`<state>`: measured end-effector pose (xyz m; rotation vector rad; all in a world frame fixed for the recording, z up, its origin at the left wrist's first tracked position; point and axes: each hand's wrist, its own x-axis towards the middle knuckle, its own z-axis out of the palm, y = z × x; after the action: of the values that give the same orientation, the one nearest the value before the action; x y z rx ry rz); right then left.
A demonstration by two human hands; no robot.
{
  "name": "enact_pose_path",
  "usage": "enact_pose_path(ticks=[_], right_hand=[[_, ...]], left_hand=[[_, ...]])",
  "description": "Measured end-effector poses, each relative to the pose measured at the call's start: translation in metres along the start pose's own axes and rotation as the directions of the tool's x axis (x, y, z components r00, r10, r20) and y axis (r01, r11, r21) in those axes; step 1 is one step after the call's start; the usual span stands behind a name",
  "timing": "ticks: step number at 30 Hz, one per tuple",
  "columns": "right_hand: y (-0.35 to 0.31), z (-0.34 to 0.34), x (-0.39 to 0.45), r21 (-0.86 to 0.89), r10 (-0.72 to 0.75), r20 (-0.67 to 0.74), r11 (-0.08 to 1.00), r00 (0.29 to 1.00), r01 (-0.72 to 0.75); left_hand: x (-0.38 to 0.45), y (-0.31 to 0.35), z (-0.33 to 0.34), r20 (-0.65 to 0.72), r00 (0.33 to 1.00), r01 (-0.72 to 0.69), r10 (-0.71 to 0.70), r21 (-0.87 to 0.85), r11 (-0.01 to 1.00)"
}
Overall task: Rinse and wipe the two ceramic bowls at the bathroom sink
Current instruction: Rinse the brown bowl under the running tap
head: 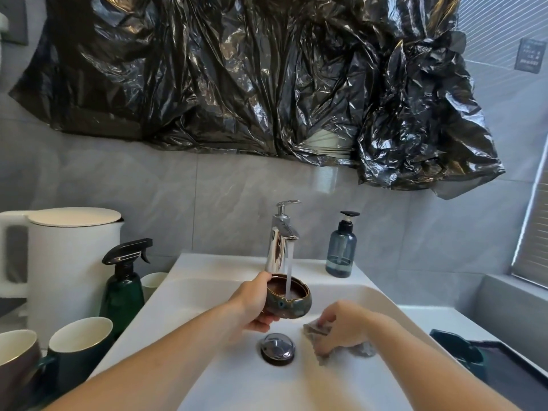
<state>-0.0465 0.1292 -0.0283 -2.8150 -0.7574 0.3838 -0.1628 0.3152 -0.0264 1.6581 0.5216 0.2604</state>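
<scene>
The ceramic bowl point(289, 298) was held above the basin of the white sink point(207, 345), directly under the chrome faucet point(280, 241). It was small and round-bellied, with a glossy mottled dark glaze outside and a brown interior. A thin stream of water point(289, 271) fell into it, near its front rim. The left hand point(253, 304) gripped the bowl, thumb over the rim and fingers curled beneath. Only 1 bowl could be identified with certainty.

The right hand point(341, 324) was low in the basin, fingers curled around a crumpled grey cloth point(321, 332) that rested on the sink floor. The 2 hands were apart. A round chrome drain stopper point(278, 348) sat between them, nearer the viewer.

On the sink's back ledge stood a translucent blue-grey pump bottle point(341, 247) with a black pump head, just right of the faucet. To the left of the sink were a dark green spray bottle point(124, 289) with a black trigger, a white electric kettle point(68, 262), and 2 dark mugs point(77, 342) with pale interiors. A dark tray point(504, 372) lay at the right.

The wall was smooth grey tile. Crinkled, shiny black plastic sheeting point(237, 72) was draped across it above the sink. A small dark sign point(530, 56) hung at the upper right; its writing was too small to read.
</scene>
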Motion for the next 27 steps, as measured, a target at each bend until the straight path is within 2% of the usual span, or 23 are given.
enact_pose_path(ticks=[3,6,9,12,14,16,18,19,21,24,27], right_hand=[[0.003,0.003,0.003,-0.085,-0.035,-0.102,0.996,0.994,0.027],[0.013,0.001,0.007,-0.166,0.013,-0.245,0.985,0.970,-0.055],[0.025,0.000,0.012,-0.247,0.013,-0.401,0.961,0.916,-0.122],[0.025,0.001,0.014,-0.201,0.040,-0.425,0.970,0.904,-0.137],[0.018,0.000,0.014,-0.086,0.055,-0.422,0.991,0.905,-0.101],[0.004,-0.009,0.009,0.090,0.053,-0.511,0.996,0.858,-0.008],[-0.018,-0.020,-0.002,0.338,0.080,-0.558,0.931,0.826,0.138],[-0.032,-0.023,-0.010,0.471,0.083,-0.500,0.861,0.862,0.190],[-0.057,-0.023,-0.028,0.662,0.038,-0.313,0.725,0.949,0.190],[-0.067,-0.013,-0.039,0.746,-0.011,-0.242,0.637,0.970,0.193],[-0.057,-0.003,-0.038,0.830,0.008,-0.164,0.542,0.986,0.133]], left_hand=[[-0.002,-0.001,0.000,0.001,1.000,-0.009,0.009,0.008,1.000],[-0.005,-0.003,0.000,0.007,1.000,-0.005,0.005,0.020,1.000],[-0.007,-0.003,0.002,0.018,1.000,-0.003,0.002,0.018,1.000],[-0.006,-0.002,0.002,0.029,1.000,0.006,-0.006,-0.013,1.000],[-0.005,-0.002,0.000,0.031,1.000,0.002,-0.001,-0.028,1.000],[-0.003,-0.002,-0.001,0.024,1.000,-0.006,0.008,-0.048,0.999],[-0.003,-0.002,-0.002,0.012,1.000,-0.013,0.014,-0.075,0.997],[-0.003,-0.001,-0.002,0.005,1.000,-0.014,0.014,-0.086,0.996],[-0.004,0.001,-0.001,-0.005,1.000,-0.015,0.014,-0.102,0.995],[-0.006,0.005,-0.001,-0.008,1.000,-0.005,0.004,-0.115,0.993],[-0.008,0.010,-0.001,0.032,0.999,0.033,-0.030,-0.110,0.993]])
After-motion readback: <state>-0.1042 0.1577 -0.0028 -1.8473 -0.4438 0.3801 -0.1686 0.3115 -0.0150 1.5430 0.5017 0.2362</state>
